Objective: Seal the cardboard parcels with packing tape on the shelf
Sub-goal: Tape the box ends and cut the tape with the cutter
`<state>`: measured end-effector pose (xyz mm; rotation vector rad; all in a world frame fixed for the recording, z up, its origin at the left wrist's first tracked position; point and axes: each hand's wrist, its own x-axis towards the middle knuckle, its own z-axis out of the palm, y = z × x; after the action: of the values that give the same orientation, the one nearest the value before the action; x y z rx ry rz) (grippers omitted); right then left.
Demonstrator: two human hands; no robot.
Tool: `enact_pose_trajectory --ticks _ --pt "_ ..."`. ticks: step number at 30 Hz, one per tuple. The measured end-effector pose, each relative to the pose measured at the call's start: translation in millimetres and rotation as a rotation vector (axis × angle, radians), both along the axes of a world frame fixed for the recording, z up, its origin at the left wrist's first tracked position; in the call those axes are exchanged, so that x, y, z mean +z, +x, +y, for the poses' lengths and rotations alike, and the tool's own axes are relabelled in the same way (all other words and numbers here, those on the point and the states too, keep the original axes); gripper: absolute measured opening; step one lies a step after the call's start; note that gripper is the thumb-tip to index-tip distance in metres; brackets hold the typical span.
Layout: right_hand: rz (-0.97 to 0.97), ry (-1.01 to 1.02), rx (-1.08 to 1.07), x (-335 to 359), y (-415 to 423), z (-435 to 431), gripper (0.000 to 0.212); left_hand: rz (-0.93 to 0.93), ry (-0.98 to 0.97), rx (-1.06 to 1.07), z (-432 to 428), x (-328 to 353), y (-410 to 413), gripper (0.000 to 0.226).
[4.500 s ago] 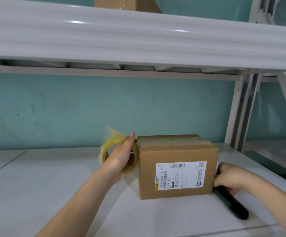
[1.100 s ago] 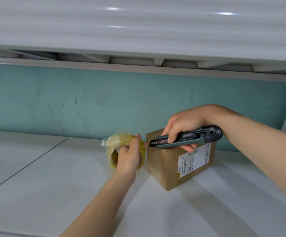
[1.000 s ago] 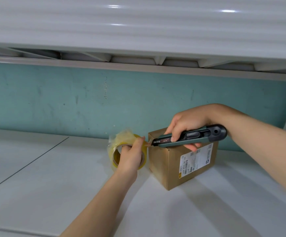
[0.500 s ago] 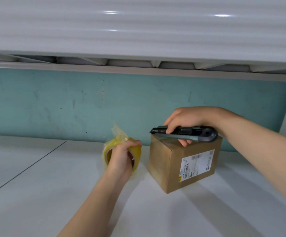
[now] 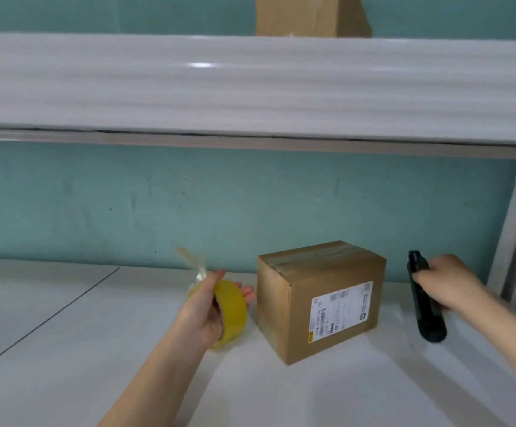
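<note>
We see the box (image 5: 318, 300) standing on the white shelf (image 5: 65, 349), a little right of centre, one corner turned toward us, white label (image 5: 340, 309) on its right-facing side, and a glossy tape strip (image 5: 321, 257) along the top seam. Left hand (image 5: 203, 312) is at the box's 9 o'clock, just beside it and not touching. It grips the yellow tape roll (image 5: 230, 312), thumb over the rim, fingers (image 5: 247, 294) poking out on the far side. The roll's loose end (image 5: 193, 266) sticks up toward 11 o'clock. Right hand (image 5: 444, 283) is at the box's 3 o'clock, apart from it, fingers curled round a black cutter (image 5: 424, 309). The cutter points from 12 to 6 o'clock, low over the shelf; we cannot tell if it touches. Upper shelf (image 5: 250, 84) spans the view at 12 o'clock with a second box (image 5: 309, 15) on it. Teal wall (image 5: 219, 204) behind, metal post (image 5: 515, 229) at far 3 o'clock.
</note>
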<state>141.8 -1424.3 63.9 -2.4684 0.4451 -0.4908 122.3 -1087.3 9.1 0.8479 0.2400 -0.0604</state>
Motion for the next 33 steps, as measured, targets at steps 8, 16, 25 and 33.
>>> enact_pose_trajectory --ticks 8,16,25,33 --pt "0.314 0.015 0.099 -35.4 -28.4 3.3 0.027 -0.014 0.593 0.081 22.3 11.2 0.0 0.029" --pt "0.435 -0.108 0.178 -58.9 -32.3 8.3 0.025 -0.178 1.372 0.03 34.3 36.3 5.6 0.011" --pt "0.175 -0.527 0.096 -31.0 -28.5 21.2 0.032 -0.065 1.381 0.348 30.0 29.1 10.5 0.052" --pt "-0.209 0.307 0.651 8.2 -30.1 84.4 0.041 -0.558 0.865 0.586 7.6 35.1 -35.9 0.037"
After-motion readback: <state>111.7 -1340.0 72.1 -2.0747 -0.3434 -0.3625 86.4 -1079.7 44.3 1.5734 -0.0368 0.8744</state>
